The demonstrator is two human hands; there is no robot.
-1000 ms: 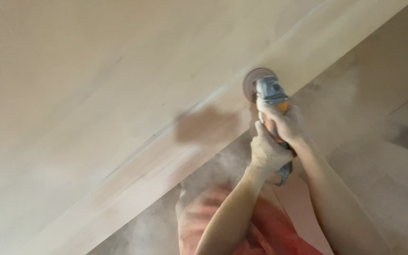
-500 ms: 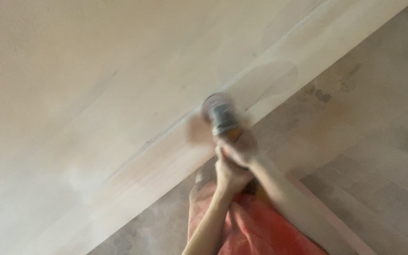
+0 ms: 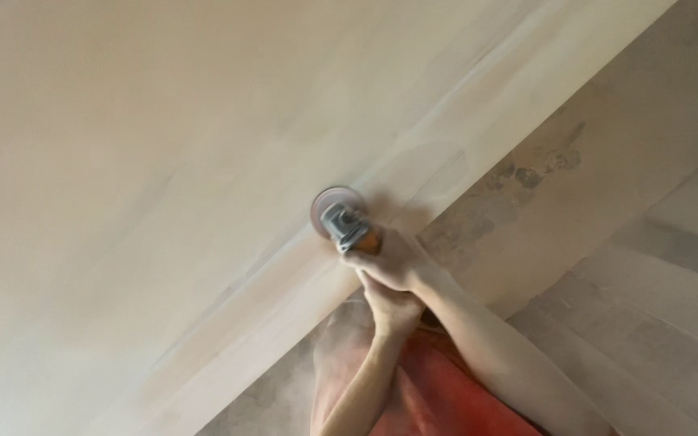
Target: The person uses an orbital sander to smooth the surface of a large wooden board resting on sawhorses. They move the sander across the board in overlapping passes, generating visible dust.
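A grey and orange hand-held power sander [image 3: 349, 228] presses its round disc [image 3: 331, 205] against the long edge of a big pale wooden panel [image 3: 163, 161]. My right hand [image 3: 389, 260] grips the tool's body just behind the head. My left hand [image 3: 396, 311] is clasped right below it, around the rear of the tool. Both forearms rise from the bottom of the view. The tool's handle is hidden inside my hands. Fine dust hangs around the disc.
The panel's sanded edge strip [image 3: 478, 137] runs diagonally from upper right to lower left. A dusty, stained floor [image 3: 607, 242] lies to the right of it. My orange-red clothing [image 3: 438, 396] fills the bottom middle, veiled by dust.
Both hands have slid the sander down and to the left along the panel's edge. The grip on the tool is unchanged.
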